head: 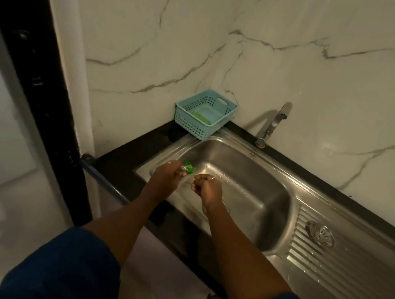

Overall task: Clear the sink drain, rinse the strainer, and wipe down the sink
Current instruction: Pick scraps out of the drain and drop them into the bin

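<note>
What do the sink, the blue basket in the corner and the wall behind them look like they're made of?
Sink: stainless steel, brushed, judging by its grey sheen and pressed drainboard ridges. Basket: light blue moulded plastic, matte, with grid-perforated walls. Wall: glossy white slab with grey veins, marble or a marble-look tile; which, I cannot tell.

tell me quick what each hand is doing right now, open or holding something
Left hand: closed, pinching a small green item over the sink.
Right hand: fingers curled; cannot tell whether it holds anything.
</note>
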